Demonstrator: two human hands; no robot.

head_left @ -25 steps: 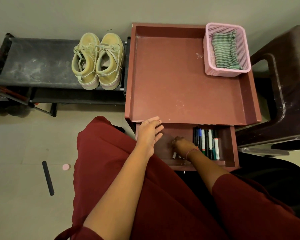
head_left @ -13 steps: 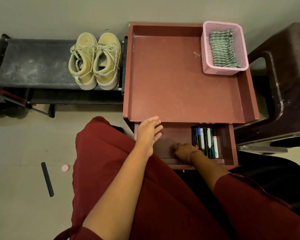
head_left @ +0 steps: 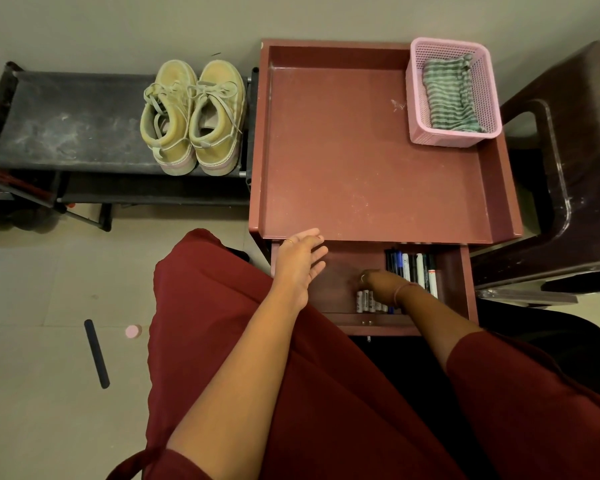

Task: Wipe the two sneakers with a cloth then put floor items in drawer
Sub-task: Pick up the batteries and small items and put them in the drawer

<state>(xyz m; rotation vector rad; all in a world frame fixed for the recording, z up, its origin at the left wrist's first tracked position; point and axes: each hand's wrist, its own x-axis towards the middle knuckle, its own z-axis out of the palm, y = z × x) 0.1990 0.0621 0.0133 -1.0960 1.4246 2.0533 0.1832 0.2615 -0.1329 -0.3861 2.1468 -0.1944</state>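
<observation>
The drawer [head_left: 454,271] stands pulled out under the red table [head_left: 361,150]. The left hand [head_left: 300,263] hovers over the drawer's left edge, fingers spread, holding nothing. The right hand [head_left: 383,280] reaches inside, fingers curled downward beside the batteries [head_left: 366,301]; I cannot tell whether it grips any. Markers [head_left: 413,268] fill the drawer's right part. Left of the drawer, a black strip [head_left: 96,353] and pink cap [head_left: 133,331] lie on open floor.

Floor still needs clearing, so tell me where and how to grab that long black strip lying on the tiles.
Probably best to pinch the black strip across its narrow width near the middle, coming straight down from above. It lies flat on the floor, long and thin, so the long edges are the only faces fingers can close on. The pink round piece lies apart from it on the right, so it should not interfere.
</observation>
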